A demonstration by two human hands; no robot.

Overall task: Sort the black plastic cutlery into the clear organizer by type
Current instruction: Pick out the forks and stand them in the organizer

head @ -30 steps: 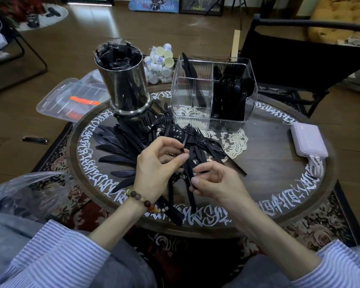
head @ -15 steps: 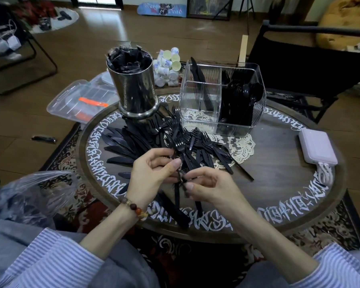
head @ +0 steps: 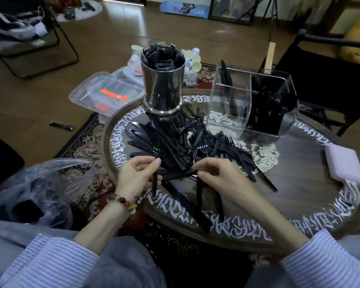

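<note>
table (head: 299, 183) pile (head: 175, 142) blurs; left hand (head: 136, 177) pinches spoon (head: 156, 161).

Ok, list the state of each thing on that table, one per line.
Left hand: pinches a spoon, upright.
Right hand: fingers curled on cutlery handles.
Organizer: right compartment packed, left nearly bare.
Pile: loose, unsorted.
Steel cup: upright, stuffed full.
Power bank: flat, cable attached.
</note>
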